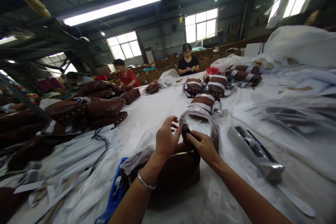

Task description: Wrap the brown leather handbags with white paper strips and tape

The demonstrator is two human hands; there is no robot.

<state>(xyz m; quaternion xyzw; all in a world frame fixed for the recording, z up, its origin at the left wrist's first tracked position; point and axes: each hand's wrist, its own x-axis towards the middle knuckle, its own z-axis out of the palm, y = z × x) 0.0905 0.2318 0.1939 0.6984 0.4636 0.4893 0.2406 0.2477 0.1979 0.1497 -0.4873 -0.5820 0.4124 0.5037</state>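
A dark brown bag [175,175] with a gold zipper lies in front of me, partly behind my left forearm. Its handle [215,129] rises in a loop covered in clear plastic film. My right hand [206,145] pinches the near end of this handle, where the brown shows. Just left of that spot is my left hand [166,136], its fingers spread and curved, its thumb close to the handle; whether it touches is hard to tell. Clear film also lies bunched at the bag's left end.
A grey tape dispenser [254,154] stands at right, a blue one [114,192] at left. Beyond the handle sit several brown bags with white wrapping bands [202,102]. More brown bags [105,110] are piled left, near white strips [78,150]. Co-workers [188,61] sit across the table.
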